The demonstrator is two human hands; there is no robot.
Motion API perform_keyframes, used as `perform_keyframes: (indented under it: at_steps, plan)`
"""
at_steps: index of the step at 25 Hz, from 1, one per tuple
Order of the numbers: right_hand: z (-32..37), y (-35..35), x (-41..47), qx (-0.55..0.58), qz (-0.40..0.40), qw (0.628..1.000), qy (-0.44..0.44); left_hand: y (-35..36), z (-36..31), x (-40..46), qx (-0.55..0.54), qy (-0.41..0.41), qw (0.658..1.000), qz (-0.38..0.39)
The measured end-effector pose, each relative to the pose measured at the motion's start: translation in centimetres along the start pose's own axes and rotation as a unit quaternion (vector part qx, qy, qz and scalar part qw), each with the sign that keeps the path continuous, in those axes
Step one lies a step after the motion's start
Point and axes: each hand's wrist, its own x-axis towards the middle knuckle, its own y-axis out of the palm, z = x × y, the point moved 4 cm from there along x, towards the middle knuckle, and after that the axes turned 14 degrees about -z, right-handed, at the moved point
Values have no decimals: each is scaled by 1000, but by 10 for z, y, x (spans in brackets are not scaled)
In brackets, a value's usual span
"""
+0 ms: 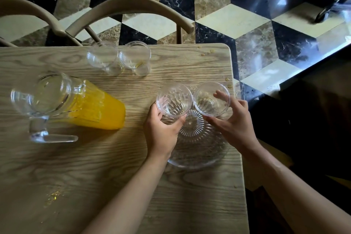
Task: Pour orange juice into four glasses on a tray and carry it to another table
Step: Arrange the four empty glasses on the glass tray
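Note:
A clear ribbed glass tray [197,150] lies near the table's right edge. My left hand [161,131] grips an empty ribbed glass [173,100] over the tray's far left part. My right hand [233,119] holds a second empty glass [210,99] beside it, fingers round its rim and side. Whether these two glasses rest on the tray or hover above it I cannot tell. Two more empty glasses [102,57] [135,56] stand at the table's far edge. A glass jug of orange juice [76,104] stands at the left, handle toward me.
The wooden table [76,176] carries small juice drops near its far right corner [206,53] and yellow specks at the near left [53,197]. Two curved chair backs [131,5] sit behind the far edge. Tiled floor lies beyond; dark furniture stands at the right.

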Motion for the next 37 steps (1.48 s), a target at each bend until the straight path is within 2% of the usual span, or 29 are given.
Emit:
perform_keyframes:
  at_steps: [8,15,22,31,37]
  plan:
    - [3,1,0,-12,11,1000,7,3,10,-4,-6,-22,1000,12]
    - [4,-2,-3,-24,14,1000,14,-4,17,-11,44,-54,997,16]
    - [9,-11,-13,-51,38,997,33,-34,-4,-27,64,31,997,2]
    - [52,-40,-47,-35,36,997,65,-75,-48,-46,61,90,993,48]
    - [99,-62,-56,-48,32,998,-5,-106,-81,-53,80,162,983,37]
